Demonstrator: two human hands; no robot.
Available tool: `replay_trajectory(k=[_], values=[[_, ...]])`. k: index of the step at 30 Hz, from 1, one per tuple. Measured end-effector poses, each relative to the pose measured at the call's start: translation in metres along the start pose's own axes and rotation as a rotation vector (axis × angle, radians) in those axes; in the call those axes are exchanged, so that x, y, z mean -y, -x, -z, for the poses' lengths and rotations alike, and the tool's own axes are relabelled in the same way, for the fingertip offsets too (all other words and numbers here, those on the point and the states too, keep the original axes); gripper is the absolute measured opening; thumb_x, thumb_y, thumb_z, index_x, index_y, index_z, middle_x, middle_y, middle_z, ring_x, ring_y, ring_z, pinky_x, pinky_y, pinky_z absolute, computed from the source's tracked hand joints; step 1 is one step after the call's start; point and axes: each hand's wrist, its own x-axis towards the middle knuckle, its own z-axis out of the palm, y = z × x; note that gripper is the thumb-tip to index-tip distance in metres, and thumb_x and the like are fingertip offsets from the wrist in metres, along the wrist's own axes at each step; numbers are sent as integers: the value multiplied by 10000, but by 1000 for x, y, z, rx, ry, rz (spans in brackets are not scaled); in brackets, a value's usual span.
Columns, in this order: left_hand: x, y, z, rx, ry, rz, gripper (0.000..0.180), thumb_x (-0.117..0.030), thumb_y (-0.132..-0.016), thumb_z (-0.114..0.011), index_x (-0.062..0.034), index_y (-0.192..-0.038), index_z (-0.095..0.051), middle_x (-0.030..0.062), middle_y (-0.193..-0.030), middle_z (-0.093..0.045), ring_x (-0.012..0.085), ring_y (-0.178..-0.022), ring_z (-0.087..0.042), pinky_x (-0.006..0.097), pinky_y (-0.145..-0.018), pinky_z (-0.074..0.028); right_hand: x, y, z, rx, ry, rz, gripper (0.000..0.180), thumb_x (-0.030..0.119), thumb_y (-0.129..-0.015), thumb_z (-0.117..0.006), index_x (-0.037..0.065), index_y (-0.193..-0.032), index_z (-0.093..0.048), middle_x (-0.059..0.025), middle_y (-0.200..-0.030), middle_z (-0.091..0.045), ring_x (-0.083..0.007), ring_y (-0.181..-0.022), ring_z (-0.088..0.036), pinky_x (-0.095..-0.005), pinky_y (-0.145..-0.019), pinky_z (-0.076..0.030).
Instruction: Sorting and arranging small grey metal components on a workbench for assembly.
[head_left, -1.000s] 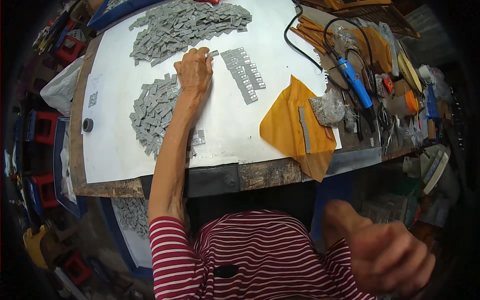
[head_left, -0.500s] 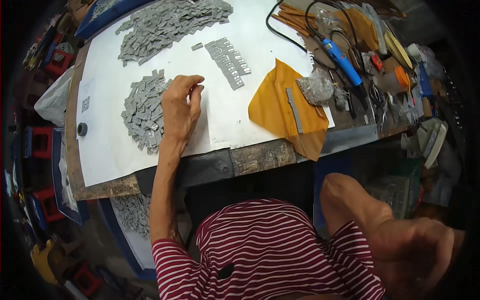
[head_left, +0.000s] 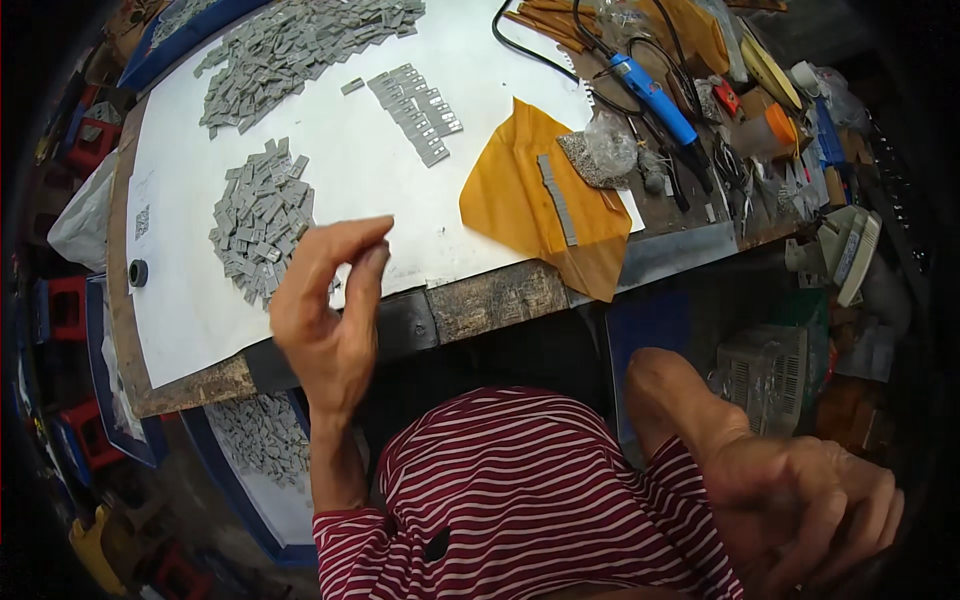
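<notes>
Head view: left hand (head_left: 325,310) is raised above the near edge of the counter (head_left: 500,295), its fingers (head_left: 345,240) pinched together at the tips, whether on anything I cannot tell; just beyond it a small pile of grey flat pieces (head_left: 258,222) lies on the white sheet (head_left: 380,170); a larger grey pile (head_left: 290,45) sits further off; a neat row of grey pieces (head_left: 415,100) lies beside an orange envelope (head_left: 520,200); right hand (head_left: 800,500) hangs low by the striped shirt (head_left: 530,500), fingers curled loosely, holding nothing visible.
</notes>
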Motion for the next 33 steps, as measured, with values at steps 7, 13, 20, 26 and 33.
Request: replay_trajectory(k=[7,13,20,26,33], values=[[-69,21,23,67,333,-414,431,20,-792,-510,21,-1208,-402,129,-893,-510,165,-605,-479,266,-546,-407,25,10,20,149,16,-235,121,164,-877,-482,61,-814,-482,-40,-763,-480,-45,-646,-496,-113,-608,-448],[-133,49,56,48,447,-191,404,-147,-877,-428,-168,-1277,-369,9,-984,-491,159,-605,-487,343,-675,-366,33,16,34,84,16,-199,96,122,-876,-470,32,-912,-474,-28,-683,-528,-36,-506,-498,-103,-426,-421],[-147,43,51,196,490,-135,363,-180,-882,-481,-169,-1243,-451,-8,-939,-509,115,-587,-475,282,-663,-357,42,21,46,41,115,-208,127,88,-875,-461,10,-973,-480,-30,-640,-563,-39,-421,-499,-110,-312,-403],[-136,42,43,190,507,-285,350,-181,-889,-479,-117,-1232,-450,10,-927,-509,101,-587,-468,254,-642,-351,30,30,42,138,307,-340,127,74,-873,-457,0,-960,-511,-59,-668,-572,-65,-447,-501,-153,-334,-402],[-148,52,51,204,463,-260,340,-168,-897,-473,-76,-1224,-451,28,-914,-509,89,-583,-461,229,-617,-343,15,35,47,257,525,-480,140,56,-870,-452,-12,-946,-548,-93,-701,-583,-96,-476,-503,-204,-361,-402]])
